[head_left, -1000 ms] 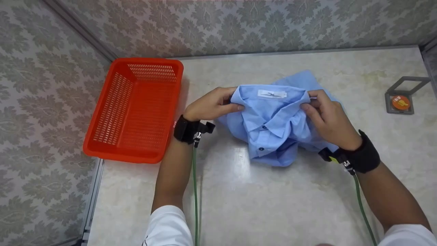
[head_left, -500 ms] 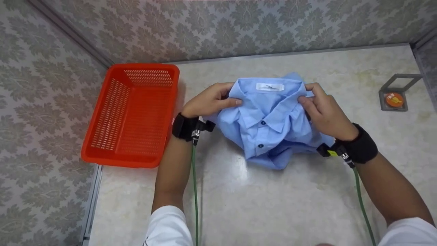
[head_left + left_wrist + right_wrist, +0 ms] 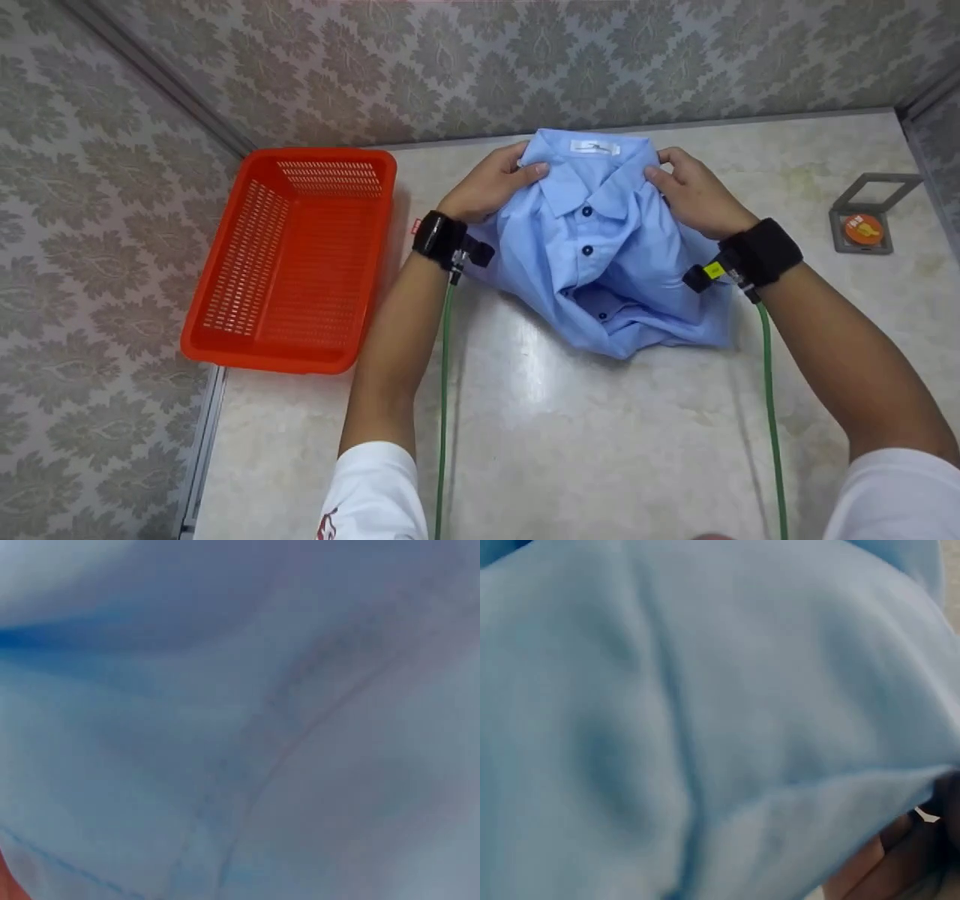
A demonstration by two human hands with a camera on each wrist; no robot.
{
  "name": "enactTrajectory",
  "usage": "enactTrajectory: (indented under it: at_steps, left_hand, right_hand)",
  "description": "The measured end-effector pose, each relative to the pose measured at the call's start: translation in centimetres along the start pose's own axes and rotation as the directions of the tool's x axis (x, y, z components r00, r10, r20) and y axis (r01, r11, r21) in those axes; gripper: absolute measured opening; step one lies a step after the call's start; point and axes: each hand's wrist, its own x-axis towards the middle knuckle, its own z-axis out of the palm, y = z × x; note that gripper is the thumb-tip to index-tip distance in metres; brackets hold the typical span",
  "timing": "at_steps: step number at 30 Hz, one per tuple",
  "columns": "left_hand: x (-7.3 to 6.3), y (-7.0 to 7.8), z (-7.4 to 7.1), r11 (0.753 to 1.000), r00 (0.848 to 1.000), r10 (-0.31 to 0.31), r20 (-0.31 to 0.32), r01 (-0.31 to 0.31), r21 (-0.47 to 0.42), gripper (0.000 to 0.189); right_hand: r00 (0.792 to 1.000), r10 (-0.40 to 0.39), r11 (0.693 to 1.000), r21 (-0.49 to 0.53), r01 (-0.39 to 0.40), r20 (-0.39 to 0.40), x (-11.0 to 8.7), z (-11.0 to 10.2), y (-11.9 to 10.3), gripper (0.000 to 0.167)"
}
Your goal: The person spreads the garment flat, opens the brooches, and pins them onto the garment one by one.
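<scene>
A light blue button-up shirt (image 3: 551, 240) with dark buttons and a white neck label (image 3: 595, 148) hangs bunched from its collar, its lower part on the table. My left hand (image 3: 491, 182) pinches the collar's left side between thumb and fingers. On the other side my right hand (image 3: 697, 191) pinches the collar the same way. Blurred blue cloth (image 3: 187, 735) with a seam fills the left wrist view. In the right wrist view, curled fingers (image 3: 885, 862) show at the lower right, behind the cloth's edge.
An orange-red plastic basket (image 3: 373, 300) with slotted walls stands left of the shirt. At the far right lies a small open grey case (image 3: 862, 238) with an orange round piece. Patterned walls border the pale table (image 3: 600, 442). Green cables (image 3: 444, 390) run from both wrists.
Both hands have moved away from the body toward the back wall, carrying the collar along. More of the shirt's front now hangs down below the collar. Basket and case stay put.
</scene>
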Motion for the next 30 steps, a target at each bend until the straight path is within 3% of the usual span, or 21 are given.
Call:
enactTrajectory:
  at_steps: [3,6,14,21,23,26,30]
  left_hand:
    - [1.3,-1.1,0.0,1.000,1.000,-0.013,-0.003,0.013,0.011,0.044]
    - [2.0,-1.9,-0.1,0.995,0.997,-0.065,-0.035,0.068,0.072,0.044]
    - [1.6,-2.2,-0.1,0.945,0.979,-0.195,-0.052,0.202,0.256,0.041]
    - [3.1,-5.6,-1.0,0.919,0.974,-0.223,-0.031,0.221,0.328,0.026]
    - [3.6,-6.2,-1.0,0.906,0.973,-0.217,-0.079,0.231,0.354,0.025]
    - [4.6,-6.8,-0.7,0.863,0.960,-0.191,-0.202,0.263,0.431,0.026]
    - [6.1,-7.4,0.3,0.781,0.919,-0.147,-0.367,0.335,0.526,0.029]
  right_hand:
    - [0.999,0.055,0.998,-0.038,-0.054,0.004,1.0,-0.1,0.9,0.048]
    - [0.997,0.075,0.995,-0.063,-0.076,-0.023,2.1,0.1,1.7,0.047]
    - [0.992,0.098,0.986,-0.131,-0.108,-0.077,4.6,1.3,4.1,0.040]
    - [0.984,0.126,0.977,-0.157,-0.145,-0.124,6.0,2.1,5.6,0.045]
    - [0.981,0.127,0.975,-0.162,-0.150,-0.145,6.4,2.2,6.0,0.044]
    - [0.972,0.127,0.976,-0.152,-0.158,-0.196,7.1,2.5,6.4,0.041]
    - [0.960,0.125,0.978,-0.134,-0.162,-0.250,8.2,2.8,6.7,0.039]
